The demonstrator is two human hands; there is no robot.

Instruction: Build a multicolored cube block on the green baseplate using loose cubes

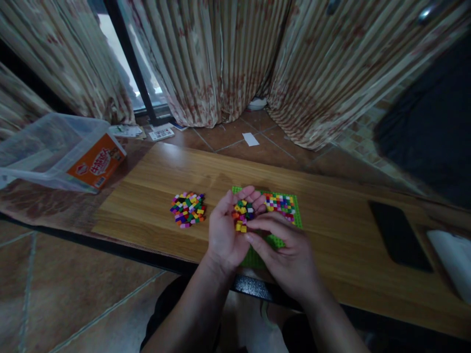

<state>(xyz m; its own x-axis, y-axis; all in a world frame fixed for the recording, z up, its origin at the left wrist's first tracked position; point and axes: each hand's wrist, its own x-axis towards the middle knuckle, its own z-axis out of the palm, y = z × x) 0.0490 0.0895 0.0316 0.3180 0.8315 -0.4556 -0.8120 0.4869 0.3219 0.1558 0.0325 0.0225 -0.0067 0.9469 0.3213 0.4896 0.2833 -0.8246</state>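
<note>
Palm up and cupped, my left hand (225, 235) holds a small heap of coloured toy building bricks (243, 208), among them yellow, orange, green, white and blue ones. My right hand (285, 250) reaches over that palm from the right, thumb and forefinger pinched at a yellow brick (241, 227) near the heel of the heap. Beneath both hands lies a green studded baseplate (299, 215), partly covered by them. Rows of mixed-colour bricks (282, 203) are fixed on its far right part. Left of my hands, a loose pile of bricks (187, 209) rests on the wooden table.
A clear plastic bin (47, 166) with an orange label stands at the table's left end. On the right lie a black phone-like slab (399, 235) and a white object (452, 260). Striped curtains (221, 59) hang behind the table (147, 196); a white paper (250, 139) lies on the floor.
</note>
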